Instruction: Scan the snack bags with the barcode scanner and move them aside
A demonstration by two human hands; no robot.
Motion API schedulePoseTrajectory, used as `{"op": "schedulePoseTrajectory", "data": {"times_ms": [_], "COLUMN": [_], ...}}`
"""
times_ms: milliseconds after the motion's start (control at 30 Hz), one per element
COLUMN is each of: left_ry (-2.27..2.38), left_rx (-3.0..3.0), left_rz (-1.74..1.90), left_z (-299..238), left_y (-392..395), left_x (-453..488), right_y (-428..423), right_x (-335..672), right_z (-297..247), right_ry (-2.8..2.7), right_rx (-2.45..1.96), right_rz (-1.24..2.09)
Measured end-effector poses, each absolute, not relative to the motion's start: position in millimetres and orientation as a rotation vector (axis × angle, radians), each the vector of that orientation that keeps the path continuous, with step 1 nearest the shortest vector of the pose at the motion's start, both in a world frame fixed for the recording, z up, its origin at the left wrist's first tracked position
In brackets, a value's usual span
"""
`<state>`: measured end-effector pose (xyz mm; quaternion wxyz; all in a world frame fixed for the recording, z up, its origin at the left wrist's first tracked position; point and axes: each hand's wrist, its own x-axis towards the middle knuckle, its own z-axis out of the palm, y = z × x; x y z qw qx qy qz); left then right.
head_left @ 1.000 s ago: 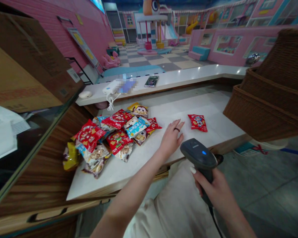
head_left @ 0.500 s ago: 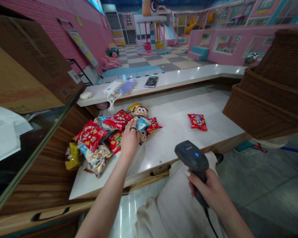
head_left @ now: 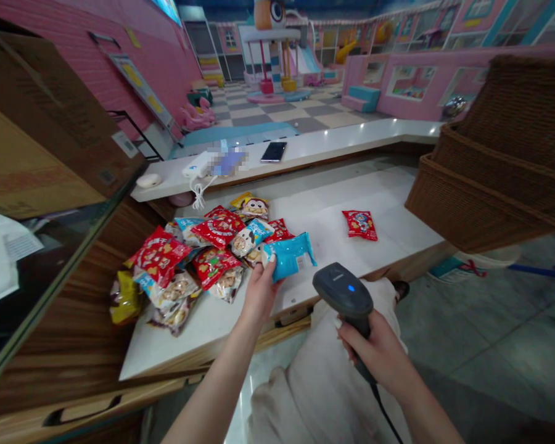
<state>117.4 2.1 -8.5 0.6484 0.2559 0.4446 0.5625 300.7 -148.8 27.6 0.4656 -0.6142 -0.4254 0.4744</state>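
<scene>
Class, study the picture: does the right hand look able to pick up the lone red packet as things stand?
Probably not: the right hand is wrapped around the scanner, so it would likely need freeing first, though nothing covers the red packet.

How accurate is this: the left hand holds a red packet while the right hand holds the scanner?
The colour is wrong: the left hand holds a blue packet, as the head view shows, while the right hand holds the scanner.

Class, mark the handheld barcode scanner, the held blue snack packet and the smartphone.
Handheld barcode scanner [head_left: 341, 291], head view: upper casing.
Held blue snack packet [head_left: 288, 254], head view: wrapper's middle.
Smartphone [head_left: 274, 152], head view: dark screen.
</scene>
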Motion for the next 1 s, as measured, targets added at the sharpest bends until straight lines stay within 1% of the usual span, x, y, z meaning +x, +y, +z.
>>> {"op": "schedulePoseTrajectory", "data": {"times_ms": [100,200,733,900,1000], "left_ry": [1.006,0.989,0.973,1.014,1.018], "left_rx": [0.460,0.437,0.386,0.457,0.628], "left_rz": [1.224,1.223,1.256,1.238,1.236], "left_z": [-20.4,-25.2,-26.9,-32.2,-28.8], "left_y": [1.6,3.8,6.2,4.7,5.3], "left_x": [126.4,129.3,128.4,128.1,138.2], "right_y": [-147.7,-147.5,-146.3,-148.6,-153.1], "right_x": [298.6,299.1,302.2,303.9,307.9], "right_z": [33.5,36.1,32.4,34.2,33.6], "right_ry": [-1.160,-1.188,-1.268,-1.184,-1.115], "right_rx": [-1.594,-1.655,-1.727,-1.707,-1.689], "right_rz": [1.096,1.097,1.031,1.079,1.087]}}
